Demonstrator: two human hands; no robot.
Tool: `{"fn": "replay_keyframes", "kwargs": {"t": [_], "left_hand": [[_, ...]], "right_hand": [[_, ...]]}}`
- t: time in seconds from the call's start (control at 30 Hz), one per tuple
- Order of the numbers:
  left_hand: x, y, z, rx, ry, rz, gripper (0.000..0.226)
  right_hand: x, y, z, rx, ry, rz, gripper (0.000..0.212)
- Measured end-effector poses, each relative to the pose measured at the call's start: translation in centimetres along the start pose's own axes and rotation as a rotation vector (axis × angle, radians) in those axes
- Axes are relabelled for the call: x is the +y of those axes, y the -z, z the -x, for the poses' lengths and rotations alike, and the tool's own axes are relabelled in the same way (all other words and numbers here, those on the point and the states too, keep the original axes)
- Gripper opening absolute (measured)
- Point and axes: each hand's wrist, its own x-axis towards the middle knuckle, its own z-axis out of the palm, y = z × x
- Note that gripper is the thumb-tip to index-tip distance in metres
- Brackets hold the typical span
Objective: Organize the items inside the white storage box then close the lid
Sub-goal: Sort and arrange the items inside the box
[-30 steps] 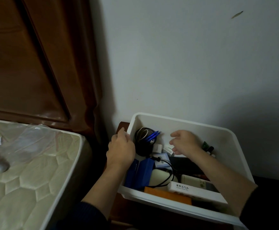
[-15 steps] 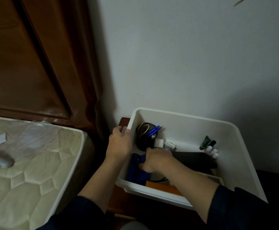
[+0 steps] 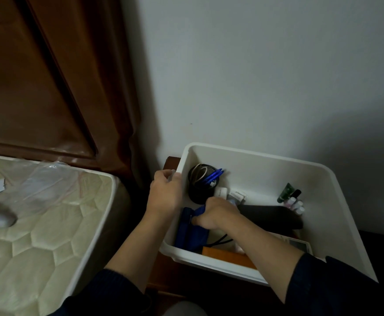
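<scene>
Dim bedroom corner, mattress (image 3: 38,224) at nine o'clock; white storage box (image 3: 318,179) sits at three o'clock against the wall; left hand (image 3: 165,192) clasps its left rim, likely steadying it; right hand (image 3: 216,213) pinches a blue pouch (image 3: 192,233) beside the black pen cup (image 3: 201,185), apparently repositioning it.

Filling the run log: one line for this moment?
left hand grips white plastic storage box rim | right hand grips blue fabric pouch | lid unseen

The single head camera looks steeply down, close over the white storage box (image 3: 254,160) against the wall (image 3: 254,76).
</scene>
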Motion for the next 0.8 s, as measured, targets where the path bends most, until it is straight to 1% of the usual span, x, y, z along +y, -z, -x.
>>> {"fn": "replay_keyframes", "kwargs": {"t": [0.13,0.23,0.4,0.53,0.6,0.67,0.73,0.8], "left_hand": [[0.2,0.0,0.4,0.003,-0.011,0.009,0.029],[0.4,0.1,0.6,0.022,-0.023,-0.004,0.031],[1.1,0.3,1.2,0.043,-0.055,-0.026,0.035],[2.0,0.3,2.0,0.106,-0.081,-0.201,0.039],[2.4,0.3,3.0,0.170,-0.146,-0.303,0.042],[2.6,0.3,4.0,0.226,-0.261,-0.393,0.042],[2.5,0.2,5.0,0.272,-0.415,-0.454,0.037],[2.2,0.0,5.5,0.278,-0.605,-0.472,0.027]], "right_hand": [[0.0,0.0,0.2,0.036,0.000,-0.088,0.035],[0.0,0.5,0.5,0.094,-0.010,-0.191,0.037],[2.2,4.1,2.1,0.171,0.013,-0.492,0.041],[5.6,6.2,3.6,0.215,0.024,-0.688,0.036],[7.3,6.7,4.4,0.222,0.021,-0.761,0.034],[9.0,7.2,5.1,0.240,-0.007,-0.819,0.031],[10.6,7.6,5.8,0.269,-0.043,-0.869,0.027],[12.1,8.1,6.5,0.295,-0.074,-0.929,0.026]]}}
